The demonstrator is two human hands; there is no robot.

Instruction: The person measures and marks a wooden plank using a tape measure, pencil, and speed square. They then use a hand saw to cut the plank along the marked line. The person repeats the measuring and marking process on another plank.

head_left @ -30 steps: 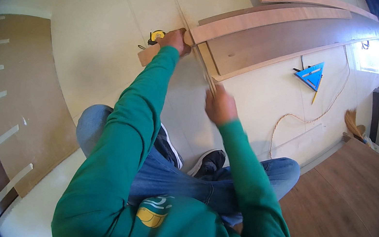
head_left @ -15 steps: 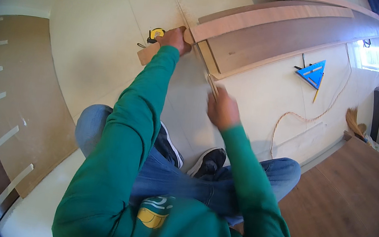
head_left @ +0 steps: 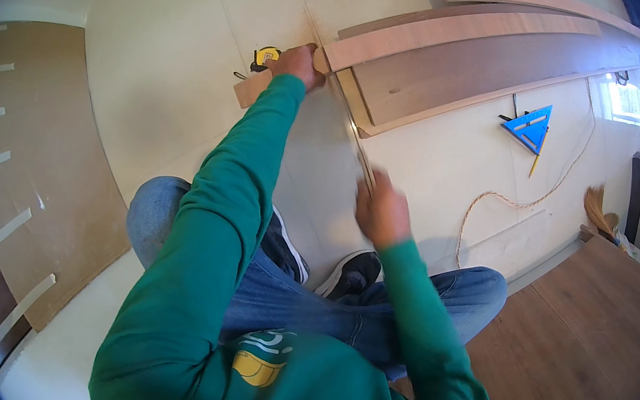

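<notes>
My left hand (head_left: 298,66) is closed over the near-left end of a long pale wooden board (head_left: 469,32), pressing it down. A short end of this board (head_left: 249,92) sticks out to the left of the hand. My right hand (head_left: 383,208), slightly blurred, is wrapped round the end of a thin saw (head_left: 359,149). Its narrow blade runs up and left across the board, just right of my left hand. The saw's handle is mostly hidden in my fist. Beyond the left hand lies a yellow and black tape measure (head_left: 265,57).
Wider brown boards (head_left: 472,70) lie under the pale one. A blue triangular square (head_left: 527,130) and a pencil (head_left: 533,166) rest on the floor at the right, near a twisted cord (head_left: 502,197). A broom (head_left: 598,210) and brown panel (head_left: 583,322) are further right; a taped panel (head_left: 37,158) stands left.
My right hand has drawn the saw back toward me and slightly right, so more of the blade shows. My left hand stays on the board.
</notes>
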